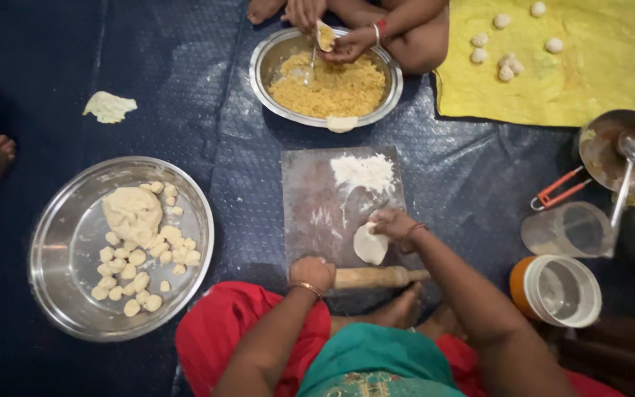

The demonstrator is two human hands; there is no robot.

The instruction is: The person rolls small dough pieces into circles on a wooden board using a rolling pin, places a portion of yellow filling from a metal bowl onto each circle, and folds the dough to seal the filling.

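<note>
Gripping wooden rolling pin (376, 277) in left hand (312, 273), parked at 6 o'clock; right hand (393, 223) pinching flat pale dough round (370, 244) on grey floured board (339, 202), likely turning it.

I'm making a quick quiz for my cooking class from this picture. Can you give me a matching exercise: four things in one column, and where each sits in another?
Things:
1. rolling pin
2. small dough balls
3. yellow filling
4. pile of flour

Places:
A. in the steel bowl near the other person
B. under the left hand, at the near edge of the board
C. on the far end of the rolling board
D. in the wide steel plate beside a lump of dough

Pairs: 1-B, 2-D, 3-A, 4-C
</note>
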